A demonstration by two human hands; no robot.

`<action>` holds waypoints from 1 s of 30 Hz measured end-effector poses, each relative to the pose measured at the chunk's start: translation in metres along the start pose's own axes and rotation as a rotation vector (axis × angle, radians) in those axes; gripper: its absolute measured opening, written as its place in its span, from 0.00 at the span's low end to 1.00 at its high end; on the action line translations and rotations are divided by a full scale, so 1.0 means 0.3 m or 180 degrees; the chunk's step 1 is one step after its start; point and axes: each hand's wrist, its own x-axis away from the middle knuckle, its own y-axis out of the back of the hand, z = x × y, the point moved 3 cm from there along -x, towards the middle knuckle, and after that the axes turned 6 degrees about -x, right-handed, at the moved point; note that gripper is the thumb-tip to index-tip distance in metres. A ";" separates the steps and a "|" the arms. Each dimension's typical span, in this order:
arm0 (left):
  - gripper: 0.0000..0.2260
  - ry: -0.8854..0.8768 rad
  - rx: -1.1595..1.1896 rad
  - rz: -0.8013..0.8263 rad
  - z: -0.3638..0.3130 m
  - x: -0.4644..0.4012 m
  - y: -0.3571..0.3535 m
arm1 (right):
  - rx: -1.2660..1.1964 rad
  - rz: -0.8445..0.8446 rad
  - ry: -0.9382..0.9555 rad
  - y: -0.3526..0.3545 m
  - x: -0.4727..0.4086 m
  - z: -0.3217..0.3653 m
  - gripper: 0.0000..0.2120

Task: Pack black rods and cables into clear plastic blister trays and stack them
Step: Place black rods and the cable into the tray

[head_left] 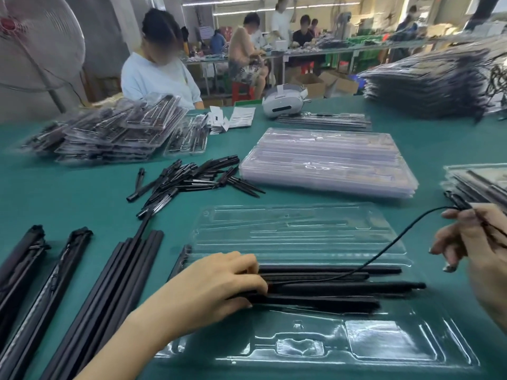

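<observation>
1. Our left hand [219, 278] presses curled fingers onto the black rods [329, 286] lying in the open clear blister tray [301, 234] on the green surface [82, 193].
2. Our right hand [474, 242] pinches a thin black cable [389, 248] arcing over the tray.
3. We see empty trays [326, 160] stacked beyond, loose rods [189, 176] at left.

- Left hand [219, 278]: covers left ends of rods [329, 286] in tray [301, 231]; grip on them not discernible.
- Right hand [472, 237]: cut by right edge; palm out of frame.
- Cable [384, 253]: far end hidden behind right-hand fingers.
- Right stack [477, 182]: cut by edge, contents blurred.
- Bagged bundles [27, 270]: run off the left and bottom edges.
- Far stack [428, 80]: motion-blurred, contents unreadable.
- Fan [35, 42]: cropped at left edge.
</observation>
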 end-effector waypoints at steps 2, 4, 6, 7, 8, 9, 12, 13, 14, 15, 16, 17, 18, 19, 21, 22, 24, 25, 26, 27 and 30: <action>0.08 0.0038 -0.0011 -0.0132 -0.013 0.006 0.000 | -0.0003 -0.0004 -0.0063 -0.001 0.004 0.008 0.15; 0.07 0.0211 0.0299 -0.0197 -0.010 0.014 -0.010 | -0.0039 -0.0013 -0.0133 0.001 0.005 0.017 0.16; 0.05 0.0326 0.0704 -0.0149 -0.001 0.026 -0.020 | -0.0062 -0.0030 -0.0172 0.002 0.006 0.027 0.16; 0.04 0.0343 0.0830 -0.0111 0.004 0.033 -0.026 | -0.0071 -0.0032 -0.0177 0.001 0.008 0.030 0.16; 0.04 0.0360 0.0903 -0.0065 0.010 0.041 -0.031 | -0.0077 -0.0034 -0.0178 0.000 0.010 0.032 0.16; 0.04 0.0385 0.0931 -0.0024 0.014 0.050 -0.034 | -0.0081 -0.0035 -0.0180 -0.001 0.013 0.033 0.15; 0.08 0.0406 0.0596 -0.0097 0.007 0.063 -0.032 | -0.0070 -0.0003 -0.0220 -0.007 0.017 0.031 0.16; 0.10 0.0391 0.0375 -0.0144 -0.004 0.058 -0.029 | -0.0028 0.0027 -0.0233 -0.009 0.018 0.032 0.16; 0.12 0.0381 0.0171 -0.0240 -0.016 0.050 -0.024 | 0.0018 0.0067 -0.0246 -0.011 0.019 0.031 0.17; 0.14 0.0380 0.0115 -0.0314 -0.027 0.043 -0.026 | 0.0054 0.0110 -0.0254 -0.012 0.021 0.031 0.17; 0.15 0.0409 0.0162 -0.0355 -0.035 0.036 -0.029 | 0.0073 0.0150 -0.0260 -0.014 0.022 0.030 0.17; 0.15 0.0431 0.0263 -0.0367 -0.039 0.035 -0.036 | 0.0077 0.0181 -0.0265 -0.015 0.024 0.029 0.17; 0.14 0.0431 0.0345 -0.0352 -0.041 0.035 -0.037 | 0.0080 0.0199 -0.0269 -0.016 0.024 0.029 0.17; 0.11 0.0432 0.0414 -0.0287 -0.042 0.038 -0.036 | 0.0084 0.0205 -0.0271 -0.016 0.024 0.028 0.17; 0.03 0.0539 0.0572 -0.0176 -0.032 0.046 -0.038 | 0.0091 0.0200 -0.0265 -0.015 0.023 0.027 0.17; 0.05 0.0643 0.0687 -0.0050 -0.024 0.053 -0.047 | 0.0095 0.0203 -0.0264 -0.013 0.023 0.027 0.18; 0.11 0.0776 0.0990 0.0313 -0.025 0.072 -0.066 | 0.0104 0.0214 -0.0259 -0.012 0.022 0.032 0.18; 0.16 0.0779 0.1171 0.0457 -0.032 0.079 -0.070 | 0.0080 0.0211 -0.0257 -0.012 0.022 0.036 0.18; 0.22 0.0759 0.1352 0.0545 -0.040 0.085 -0.075 | 0.0025 0.0188 -0.0265 -0.012 0.022 0.041 0.18; 0.28 0.0740 0.1422 0.0621 -0.045 0.091 -0.085 | -0.0047 0.0138 -0.0285 -0.010 0.022 0.046 0.17; 0.34 0.0757 0.0559 0.0830 -0.056 0.104 -0.105 | -0.0235 -0.0023 -0.0327 -0.005 0.017 0.052 0.13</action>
